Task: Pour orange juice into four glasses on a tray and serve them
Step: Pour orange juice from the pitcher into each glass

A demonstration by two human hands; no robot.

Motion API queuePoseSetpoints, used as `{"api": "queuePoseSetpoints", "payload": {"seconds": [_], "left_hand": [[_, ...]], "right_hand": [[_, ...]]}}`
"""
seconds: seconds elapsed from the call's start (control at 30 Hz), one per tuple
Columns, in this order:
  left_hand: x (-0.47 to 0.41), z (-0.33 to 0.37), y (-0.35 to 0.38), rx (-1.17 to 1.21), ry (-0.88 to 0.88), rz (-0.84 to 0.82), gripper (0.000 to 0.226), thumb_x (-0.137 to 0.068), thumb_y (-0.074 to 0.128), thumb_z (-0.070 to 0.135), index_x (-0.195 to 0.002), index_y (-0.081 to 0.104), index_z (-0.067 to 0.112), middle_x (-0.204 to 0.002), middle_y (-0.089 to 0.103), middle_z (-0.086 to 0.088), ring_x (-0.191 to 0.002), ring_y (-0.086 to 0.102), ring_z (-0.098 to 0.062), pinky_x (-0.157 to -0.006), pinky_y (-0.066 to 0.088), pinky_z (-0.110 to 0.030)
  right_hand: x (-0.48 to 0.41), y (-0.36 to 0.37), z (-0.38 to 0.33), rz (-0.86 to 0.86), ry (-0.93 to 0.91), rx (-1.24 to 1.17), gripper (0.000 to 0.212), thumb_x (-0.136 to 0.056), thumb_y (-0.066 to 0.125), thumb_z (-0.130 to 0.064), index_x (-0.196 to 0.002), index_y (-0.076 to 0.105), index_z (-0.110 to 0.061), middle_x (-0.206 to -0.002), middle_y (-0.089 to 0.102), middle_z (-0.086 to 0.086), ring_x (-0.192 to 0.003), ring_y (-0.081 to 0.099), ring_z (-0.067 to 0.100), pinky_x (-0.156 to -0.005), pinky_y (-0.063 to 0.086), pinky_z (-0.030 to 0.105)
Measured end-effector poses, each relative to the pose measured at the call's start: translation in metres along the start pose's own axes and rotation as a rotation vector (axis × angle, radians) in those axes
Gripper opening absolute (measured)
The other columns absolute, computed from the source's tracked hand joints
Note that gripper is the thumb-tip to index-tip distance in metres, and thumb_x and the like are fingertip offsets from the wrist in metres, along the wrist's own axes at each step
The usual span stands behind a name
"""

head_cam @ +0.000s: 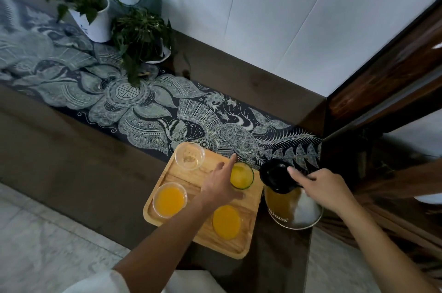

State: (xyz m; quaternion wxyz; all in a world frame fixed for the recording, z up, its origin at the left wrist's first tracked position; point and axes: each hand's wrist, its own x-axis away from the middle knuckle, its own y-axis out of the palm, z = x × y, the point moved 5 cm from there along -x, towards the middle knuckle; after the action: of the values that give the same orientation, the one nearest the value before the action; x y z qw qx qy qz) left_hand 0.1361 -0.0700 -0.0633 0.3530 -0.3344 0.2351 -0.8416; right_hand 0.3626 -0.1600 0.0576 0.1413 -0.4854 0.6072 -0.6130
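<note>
Head view: right hand (320, 187) grips the upright jug (290, 206); open left hand (221, 185) touches a glass (241, 175).

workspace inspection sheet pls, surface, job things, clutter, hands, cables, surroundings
surface: dark table with a patterned runner
job's things: wooden tray holds four glasses; three hold juice, the far left glass looks nearly empty; pitcher stands right of the tray
clutter: two potted plants at the far side
grippers: left hand over the tray, beside the far right glass; right hand on the pitcher
cables: nothing seen
surroundings: white wall, dark wood frame
</note>
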Motion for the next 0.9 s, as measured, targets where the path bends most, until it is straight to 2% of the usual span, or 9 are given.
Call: {"api": "queuePoseSetpoints", "payload": {"seconds": [0.07,0.2,0.27,0.33,0.4,0.5,0.57,0.63,0.9], "left_hand": [[0.011,-0.002,-0.007,0.014,-0.003,0.012,0.120,-0.071,0.088,0.043,-0.161,0.010,0.029,-0.149,0.043,-0.009,-0.127,0.053,-0.033,-0.101,0.049,-0.046],[0.047,-0.012,-0.039,0.153,0.047,0.147,0.086,-0.079,0.083,0.045,-0.152,0.039,0.031,-0.137,0.057,0.002,-0.103,0.063,-0.015,-0.083,0.055,-0.032],[0.061,-0.022,-0.066,0.215,0.053,0.273,0.076,-0.078,0.084,0.042,-0.145,0.050,0.030,-0.127,0.062,0.007,-0.094,0.063,-0.010,-0.079,0.057,-0.033],[0.065,-0.036,-0.094,0.178,0.046,0.417,0.074,-0.077,0.085,0.041,-0.143,0.052,0.028,-0.123,0.063,0.007,-0.095,0.063,-0.011,-0.083,0.056,-0.037],[0.058,-0.055,-0.114,0.084,0.014,0.490,0.083,-0.076,0.084,0.046,-0.147,0.046,0.027,-0.130,0.059,0.004,-0.108,0.059,-0.017,-0.092,0.053,-0.042],[0.038,-0.087,-0.127,-0.028,-0.108,0.441,0.106,-0.069,0.085,0.058,-0.155,0.031,0.026,-0.148,0.044,-0.003,-0.130,0.046,-0.030,-0.105,0.044,-0.052],[0.026,-0.099,-0.123,-0.067,-0.159,0.338,0.118,-0.065,0.085,0.061,-0.158,0.022,0.028,-0.158,0.035,-0.002,-0.138,0.040,-0.034,-0.110,0.040,-0.057],[0.017,-0.108,-0.114,-0.086,-0.178,0.245,0.125,-0.064,0.086,0.061,-0.160,0.015,0.028,-0.162,0.031,0.000,-0.143,0.038,-0.032,-0.112,0.038,-0.060],[0.003,-0.116,-0.103,-0.056,-0.085,0.170,0.114,-0.071,0.086,0.051,-0.160,0.019,0.029,-0.154,0.044,0.004,-0.136,0.046,-0.025,-0.108,0.044,-0.045]], "right_hand": [[-0.002,-0.012,0.007,0.035,-0.005,-0.058,0.086,-0.076,0.038,-0.093,-0.050,0.056,-0.013,-0.057,0.065,0.011,-0.055,0.065,0.022,-0.065,0.052,0.038],[-0.008,-0.044,-0.003,0.084,-0.101,-0.107,0.080,-0.076,0.048,-0.088,-0.047,0.042,-0.014,-0.045,0.043,0.009,-0.042,0.051,0.020,-0.056,0.038,0.034],[-0.014,-0.058,-0.016,0.100,-0.169,-0.060,0.083,-0.074,0.048,-0.091,-0.047,0.042,-0.012,-0.045,0.048,0.011,-0.042,0.053,0.021,-0.055,0.038,0.033],[-0.023,-0.068,-0.037,0.114,-0.246,0.014,0.093,-0.072,0.045,-0.096,-0.050,0.051,-0.006,-0.051,0.059,0.014,-0.047,0.060,0.023,-0.054,0.044,0.033],[-0.033,-0.073,-0.064,0.122,-0.325,0.094,0.092,-0.070,0.042,-0.097,-0.058,0.070,-0.010,-0.052,0.064,0.011,-0.054,0.065,0.022,-0.059,0.054,0.035],[-0.046,-0.072,-0.113,0.152,-0.452,0.239,0.091,-0.072,0.039,-0.096,-0.073,0.078,-0.014,-0.055,0.066,0.007,-0.062,0.063,0.018,-0.060,0.058,0.037],[-0.054,-0.063,-0.145,0.149,-0.539,0.360,0.089,-0.072,0.035,-0.096,-0.056,0.065,-0.014,-0.050,0.060,0.004,-0.059,0.060,0.018,-0.053,0.049,0.031],[-0.061,-0.049,-0.179,0.139,-0.613,0.480,0.085,-0.074,0.037,-0.094,-0.052,0.054,-0.015,-0.052,0.057,0.001,-0.058,0.058,0.018,-0.052,0.042,0.028],[-0.076,0.013,-0.276,0.057,-0.769,0.744,0.066,-0.082,0.047,-0.085,-0.059,0.046,-0.023,-0.066,0.053,-0.003,-0.070,0.057,0.021,-0.064,0.050,0.033]]}}
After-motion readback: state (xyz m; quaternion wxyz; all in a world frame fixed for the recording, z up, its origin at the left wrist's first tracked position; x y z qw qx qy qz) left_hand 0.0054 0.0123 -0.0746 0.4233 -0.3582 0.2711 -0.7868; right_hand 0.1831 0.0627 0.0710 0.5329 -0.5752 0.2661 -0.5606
